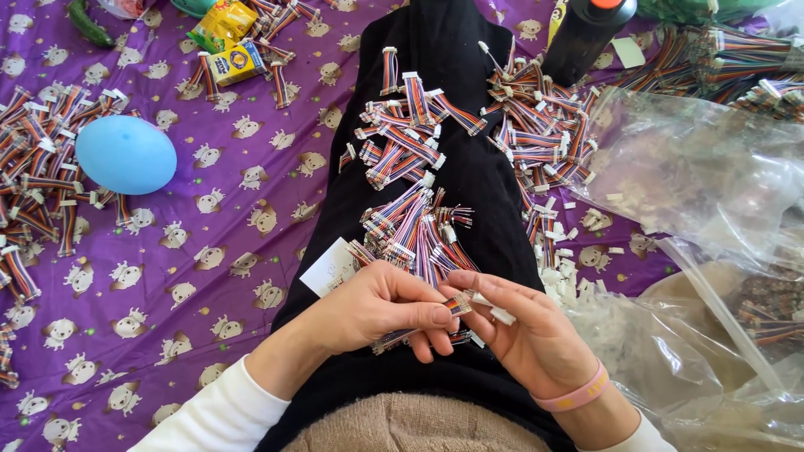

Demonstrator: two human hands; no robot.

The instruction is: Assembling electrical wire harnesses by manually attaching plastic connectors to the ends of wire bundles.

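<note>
striped in red, blue, orange and white, a short ribbon cable (pixel 448 308) sits pinched between our two hands, low over our lap. our left hand (pixel 381 308) closes thumb and forefinger on the cable's body, the thumb pressed flat on top. our right hand (pixel 523 331) grasps a small white plastic connector (pixel 501 314) between its fingertips, right at the cable's end; we cannot tell whether the connector is already seated on it. a pink wristband (pixel 578 393) circles the right wrist.

just beyond the hands, a loose heap of the same striped cables (pixel 410 218) lies along our black trouser leg (pixel 469 167), with a white slip of paper (pixel 328 268) beside it. a second heap (pixel 540 134) spills off the leg to the right, and loose white connectors (pixel 559 268) scatter below it.

to the right, crumpled clear plastic bags (pixel 695 176) cover the ground, some holding more parts. a dark bottle (pixel 586 33) stands at the top. the purple printed sheet (pixel 209 251) spreads to the left, bearing a blue balloon (pixel 126 155), another pile of cables (pixel 33 176) and yellow packets (pixel 226 42).
</note>
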